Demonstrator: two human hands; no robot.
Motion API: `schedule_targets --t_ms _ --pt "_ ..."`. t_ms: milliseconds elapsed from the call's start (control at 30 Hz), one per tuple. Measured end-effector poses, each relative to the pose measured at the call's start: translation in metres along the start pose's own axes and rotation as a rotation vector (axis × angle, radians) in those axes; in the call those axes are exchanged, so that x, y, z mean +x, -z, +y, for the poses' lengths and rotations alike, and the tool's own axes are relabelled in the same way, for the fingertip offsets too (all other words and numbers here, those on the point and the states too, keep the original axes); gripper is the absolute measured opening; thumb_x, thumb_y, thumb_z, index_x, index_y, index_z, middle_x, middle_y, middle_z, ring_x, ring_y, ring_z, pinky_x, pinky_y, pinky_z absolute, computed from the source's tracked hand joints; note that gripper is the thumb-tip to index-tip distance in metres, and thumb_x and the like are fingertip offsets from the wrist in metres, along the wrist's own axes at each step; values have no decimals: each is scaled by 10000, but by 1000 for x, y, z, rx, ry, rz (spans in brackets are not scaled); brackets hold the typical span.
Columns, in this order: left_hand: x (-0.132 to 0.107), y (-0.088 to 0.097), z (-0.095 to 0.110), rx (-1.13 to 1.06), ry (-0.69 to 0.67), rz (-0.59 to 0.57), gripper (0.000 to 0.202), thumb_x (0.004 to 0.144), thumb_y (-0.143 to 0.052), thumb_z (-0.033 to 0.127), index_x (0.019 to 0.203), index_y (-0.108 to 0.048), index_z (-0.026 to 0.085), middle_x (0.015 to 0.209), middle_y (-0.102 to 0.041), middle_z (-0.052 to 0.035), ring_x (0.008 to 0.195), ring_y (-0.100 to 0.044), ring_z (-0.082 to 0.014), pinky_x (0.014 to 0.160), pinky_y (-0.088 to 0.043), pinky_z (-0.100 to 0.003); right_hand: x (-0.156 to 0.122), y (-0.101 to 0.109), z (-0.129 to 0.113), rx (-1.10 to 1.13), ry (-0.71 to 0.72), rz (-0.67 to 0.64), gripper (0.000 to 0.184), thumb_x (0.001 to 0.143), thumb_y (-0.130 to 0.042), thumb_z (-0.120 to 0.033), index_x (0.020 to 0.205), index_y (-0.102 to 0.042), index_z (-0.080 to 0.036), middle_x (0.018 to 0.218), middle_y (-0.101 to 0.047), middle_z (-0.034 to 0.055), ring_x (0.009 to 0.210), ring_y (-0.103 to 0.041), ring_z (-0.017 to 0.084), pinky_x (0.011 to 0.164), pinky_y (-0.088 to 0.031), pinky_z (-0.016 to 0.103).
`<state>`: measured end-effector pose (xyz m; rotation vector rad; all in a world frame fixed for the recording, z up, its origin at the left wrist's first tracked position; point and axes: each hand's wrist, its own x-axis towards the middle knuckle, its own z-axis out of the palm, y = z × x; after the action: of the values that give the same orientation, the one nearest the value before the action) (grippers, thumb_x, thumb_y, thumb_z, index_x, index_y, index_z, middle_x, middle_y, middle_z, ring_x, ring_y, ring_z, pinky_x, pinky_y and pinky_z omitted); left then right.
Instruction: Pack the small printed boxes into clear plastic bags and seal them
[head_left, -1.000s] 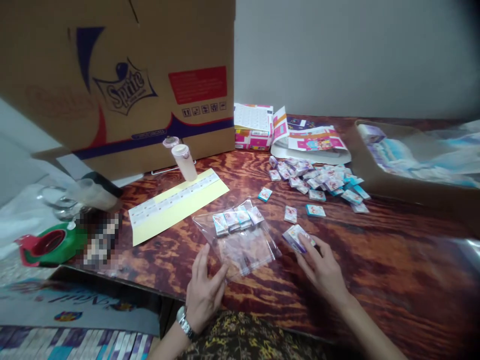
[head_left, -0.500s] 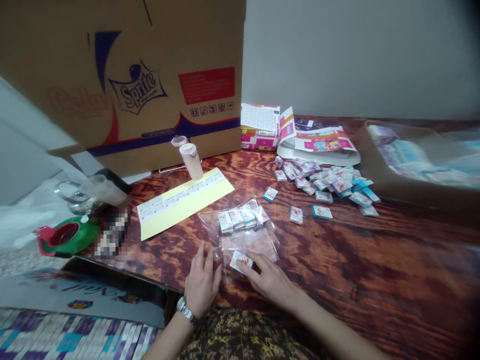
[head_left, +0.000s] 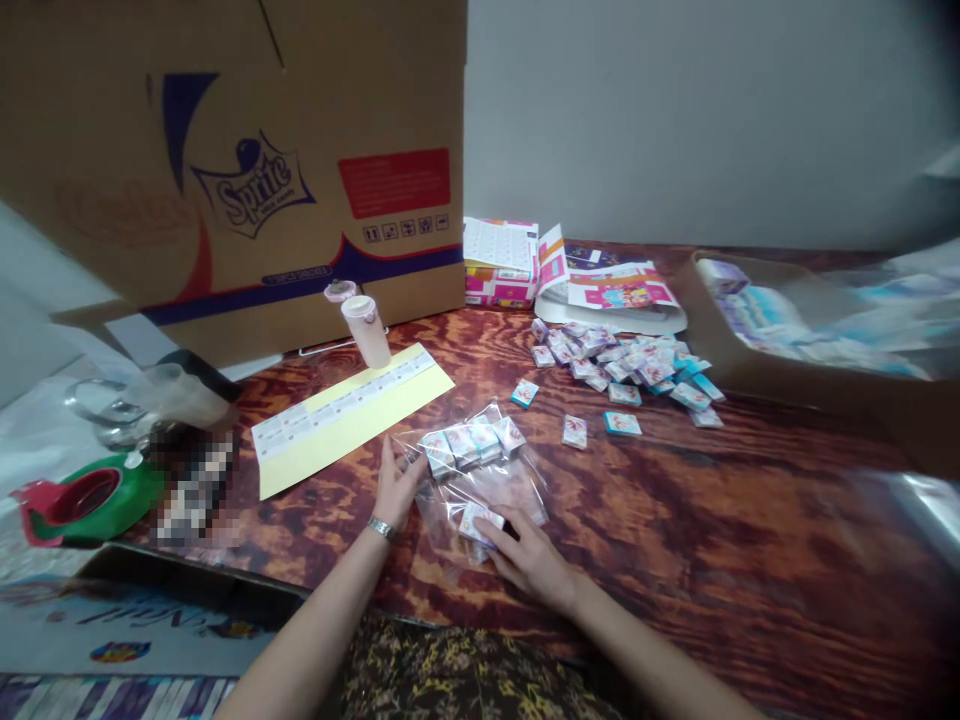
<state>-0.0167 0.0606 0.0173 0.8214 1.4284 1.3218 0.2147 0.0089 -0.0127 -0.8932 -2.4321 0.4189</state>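
My left grip (head_left: pixel 397 485) is open, fingertips at the edge of the clear plastic bag (head_left: pixel 491 490) on the bench (head_left: pixel 712 520), while my right grip (head_left: pixel 532 565) lies over a small carton (head_left: pixel 480 522) at the bag's near end, clenched or not I cannot tell; the film is light and slippery, so I'd pinch its edge.

a small packing workspace: varnished table (head_left: pixel 712 520), sprite carton (head_left: pixel 225 170), tape dispenser (head_left: pixel 90 497).
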Motion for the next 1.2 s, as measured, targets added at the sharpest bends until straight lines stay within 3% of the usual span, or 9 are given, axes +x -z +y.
schedule_targets --t_ms 267,433,533,600,667,767,967,1100,1200 --pt "1 -47 -9 -19 5 -181 963 729 -649 339 1403 17 168 1228 -529 -160 1047 -567 -207 902 -442 -359 -29 13 4 -80 -86 69 470 828 -470 -137 1289 -417 -216 1185 -481 141 1116 -481 226 890 -463 363" --pt "4 -50 -11 167 -92 -200 992 719 -648 342 1399 62 215 1078 -613 -108 742 -644 -161 658 -524 -291 -43 22 6 -124 -106 83 454 832 -461 -132 1282 -433 -188 1170 -489 156 1095 -491 226 874 -469 350" --pt "5 -38 -13 373 -255 -175 730 759 -586 338 1377 -219 210 993 -637 -75 658 -623 -139 604 -518 -279 -41 22 6 -146 -86 54 459 826 -468 -122 1280 -439 -181 1185 -478 161 1112 -473 234 884 -460 362" --pt "5 -31 -14 494 -325 -155 418 772 -559 324 1164 -534 182 927 -648 -64 738 -622 -158 695 -513 -309 -37 23 5 -169 -68 62 451 817 -475 -111 1263 -461 -178 1168 -490 159 1092 -486 232 874 -466 358" --pt "3 -26 -13 539 -344 -151 246 782 -537 319 945 -647 171 903 -650 -66 827 -613 -180 782 -492 -338 -32 25 3 -203 -52 67 449 810 -474 -96 1249 -478 -188 1151 -504 152 1061 -506 225 856 -476 349" --pt "-8 -26 -11 576 -340 -177 355 774 -545 340 1080 -586 166 1065 -600 -96 890 -600 -188 826 -481 -354 -26 28 1 -251 -55 54 475 802 -462 -68 1255 -478 -207 1162 -503 145 1050 -510 223 848 -481 347" --pt "-34 -30 -5 667 -314 -364 1056 595 -711 396 1403 -70 173 1405 -195 -184 1145 -458 -289 793 -514 -365 -22 24 8 -287 -83 113 489 807 -484 -82 1275 -461 -221 1180 -494 141 1060 -504 234 856 -479 370" --pt "-39 -31 -2 606 -243 -420 987 667 -638 245 1404 17 217 1418 -129 -198 909 -594 -203 655 -553 -312 -19 24 14 -282 -60 179 471 817 -497 -100 1267 -468 -234 1181 -500 130 1073 -505 231 874 -472 380" --pt "-42 -31 -2 539 -231 -427 826 720 -536 132 1399 -84 262 1425 -114 -187 686 -602 -96 591 -557 -284 -14 27 15 -279 -25 232 465 820 -497 -98 1265 -466 -227 1185 -491 131 1105 -485 235 889 -463 392"
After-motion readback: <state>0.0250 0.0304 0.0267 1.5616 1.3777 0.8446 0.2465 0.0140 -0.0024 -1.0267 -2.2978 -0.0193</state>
